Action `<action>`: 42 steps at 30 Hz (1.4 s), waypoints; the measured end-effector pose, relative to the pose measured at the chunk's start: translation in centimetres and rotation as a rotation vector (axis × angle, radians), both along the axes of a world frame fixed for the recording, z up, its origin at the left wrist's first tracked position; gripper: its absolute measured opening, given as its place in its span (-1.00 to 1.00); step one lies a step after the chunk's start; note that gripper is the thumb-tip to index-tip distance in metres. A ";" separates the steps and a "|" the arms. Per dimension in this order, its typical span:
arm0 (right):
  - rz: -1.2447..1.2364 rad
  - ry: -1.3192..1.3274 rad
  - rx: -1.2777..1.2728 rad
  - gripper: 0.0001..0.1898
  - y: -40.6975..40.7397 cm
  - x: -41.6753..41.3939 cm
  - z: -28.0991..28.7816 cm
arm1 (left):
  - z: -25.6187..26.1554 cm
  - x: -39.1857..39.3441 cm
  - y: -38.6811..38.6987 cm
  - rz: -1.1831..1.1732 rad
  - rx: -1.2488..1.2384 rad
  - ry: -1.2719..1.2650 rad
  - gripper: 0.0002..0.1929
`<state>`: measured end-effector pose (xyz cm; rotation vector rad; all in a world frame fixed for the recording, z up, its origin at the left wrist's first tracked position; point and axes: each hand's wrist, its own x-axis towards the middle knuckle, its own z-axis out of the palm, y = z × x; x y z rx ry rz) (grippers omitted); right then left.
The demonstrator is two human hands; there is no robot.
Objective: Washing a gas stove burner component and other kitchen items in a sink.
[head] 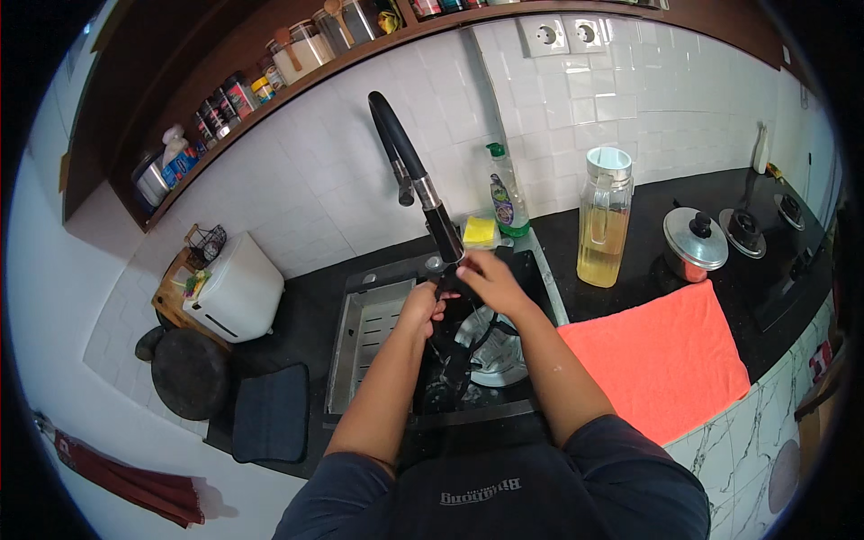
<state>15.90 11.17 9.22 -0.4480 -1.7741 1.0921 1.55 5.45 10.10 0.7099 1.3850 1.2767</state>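
Over the black sink (pixel 432 398), my left hand (pixel 420 307) has its fingers curled around a dark slim item (pixel 448 278), whose kind I cannot make out. My right hand (pixel 496 280) is just to the right, its thumb and fingers bent near the same item and the foot of the black pull-down faucet (pixel 444 233). Whether it grips the item is hidden. Below my hands, a wet whitish round dish or lid (pixel 499 374) lies in the basin with a black curved piece (pixel 496 329) across it. Suds spot the basin floor.
A slotted metal tray (pixel 378 324) fills the sink's left side. Behind stand a yellow sponge (pixel 480 231) and a green-capped dish soap bottle (pixel 506 196). Rightward are a glass pitcher (pixel 603 229), an orange towel (pixel 661 364) and a lidded pot (pixel 695 243). A dark mat (pixel 271 413) lies left.
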 end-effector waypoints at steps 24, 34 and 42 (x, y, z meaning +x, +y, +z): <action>-0.282 -0.123 0.255 -0.64 1.1 -1.1 -2.7 | 0.2 1.4 3.1 -0.049 -0.153 -0.097 -0.80; -0.050 -0.089 0.201 -0.52 -0.4 -2.0 -1.9 | -0.7 -1.2 2.1 -0.083 -0.101 -0.167 -0.64; 0.302 -0.041 -0.132 -0.67 1.1 -3.1 -5.1 | -1.1 -4.0 -0.7 0.027 0.029 -0.125 -0.56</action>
